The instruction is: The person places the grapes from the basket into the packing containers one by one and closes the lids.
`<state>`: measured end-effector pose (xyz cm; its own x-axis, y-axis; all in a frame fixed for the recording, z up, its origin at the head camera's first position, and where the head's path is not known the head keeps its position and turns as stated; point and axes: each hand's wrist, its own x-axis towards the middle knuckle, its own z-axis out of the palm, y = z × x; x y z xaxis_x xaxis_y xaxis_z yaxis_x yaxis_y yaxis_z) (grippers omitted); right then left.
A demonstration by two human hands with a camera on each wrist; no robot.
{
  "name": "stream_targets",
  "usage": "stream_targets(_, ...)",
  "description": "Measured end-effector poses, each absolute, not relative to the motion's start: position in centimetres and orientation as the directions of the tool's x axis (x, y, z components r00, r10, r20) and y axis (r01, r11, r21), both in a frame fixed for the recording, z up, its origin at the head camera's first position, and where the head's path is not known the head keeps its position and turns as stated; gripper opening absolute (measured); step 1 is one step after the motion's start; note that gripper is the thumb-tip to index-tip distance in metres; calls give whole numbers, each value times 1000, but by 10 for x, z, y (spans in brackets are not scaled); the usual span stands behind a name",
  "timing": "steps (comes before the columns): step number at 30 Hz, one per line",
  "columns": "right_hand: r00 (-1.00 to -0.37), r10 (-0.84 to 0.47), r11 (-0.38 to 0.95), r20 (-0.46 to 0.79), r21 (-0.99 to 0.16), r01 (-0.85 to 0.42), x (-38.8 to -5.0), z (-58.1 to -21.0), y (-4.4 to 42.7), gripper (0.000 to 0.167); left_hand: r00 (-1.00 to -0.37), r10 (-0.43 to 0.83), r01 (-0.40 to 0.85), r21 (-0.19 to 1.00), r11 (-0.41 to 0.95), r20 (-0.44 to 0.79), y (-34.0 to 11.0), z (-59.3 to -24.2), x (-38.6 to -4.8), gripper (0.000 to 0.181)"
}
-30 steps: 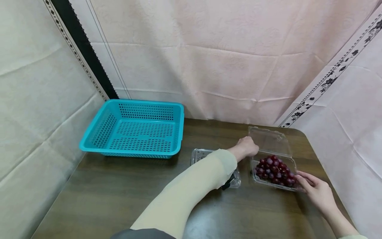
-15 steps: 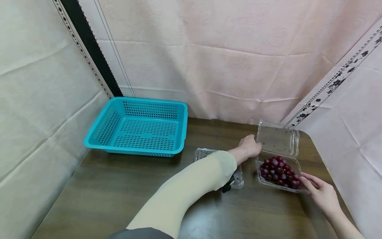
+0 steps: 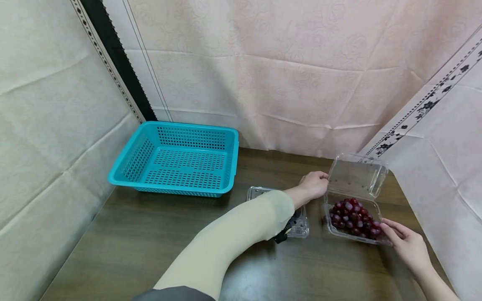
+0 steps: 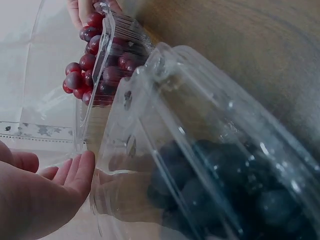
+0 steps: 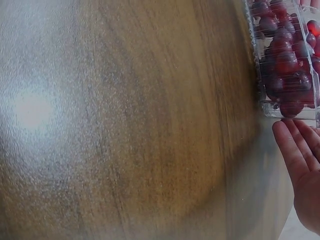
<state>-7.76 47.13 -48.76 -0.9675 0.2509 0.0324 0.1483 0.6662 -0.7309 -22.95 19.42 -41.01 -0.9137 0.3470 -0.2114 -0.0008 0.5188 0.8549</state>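
Note:
Red grapes [image 3: 352, 217] fill the base of a clear plastic clamshell box [image 3: 348, 238], whose see-through lid [image 3: 355, 177] stands raised at the back. My left hand [image 3: 314, 184] is at the lid's left edge. In the left wrist view, the fingers of that left hand [image 4: 45, 195] reach out loosely with the thumb apart. My right hand [image 3: 410, 248] pinches the box's right side between thumb and fingers. Seen from the right wrist, the right hand's fingers [image 5: 295, 150] lie against the end of the box; the thumb is hidden there.
A second clear box [image 3: 301, 229] with dark round fruit [image 4: 225, 185] sits left of the grapes, partly covered by my left sleeve [image 3: 233, 234]. At the back left of the wooden table [image 3: 150, 234] stands a turquoise basket [image 3: 173, 189]. Cloth walls [image 3: 282, 96] enclose the table.
The grape box's lid has tipped up from lying further back, my left hand staying at its left edge. The right hand keeps its hold. The whole head view has shifted slightly.

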Motion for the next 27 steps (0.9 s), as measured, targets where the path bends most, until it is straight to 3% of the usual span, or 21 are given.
stream_targets(8,-963,271,660,5,-729,182,-79,-489,472,55,-905,401,82,869,487,-140,182,-410,-230,34)
stream_targets(15,-966,257,590,-11,-790,166,-75,-492,476,45,-870,477,178,823,540,-125,177,-411,-221,38)
stream_targets(20,-984,172,355,-36,-930,96,-74,-493,478,33,-835,545,332,717,613,-79,177,-412,-212,41)
stream_targets(24,-994,99,95,-47,-994,56,-74,-492,480,38,-795,601,421,637,646,-84,176,-413,-204,50)
stream_targets(27,-998,54,-19,-24,-1000,23,-72,-490,483,44,-767,636,482,579,657,-83,175,-415,-199,55)
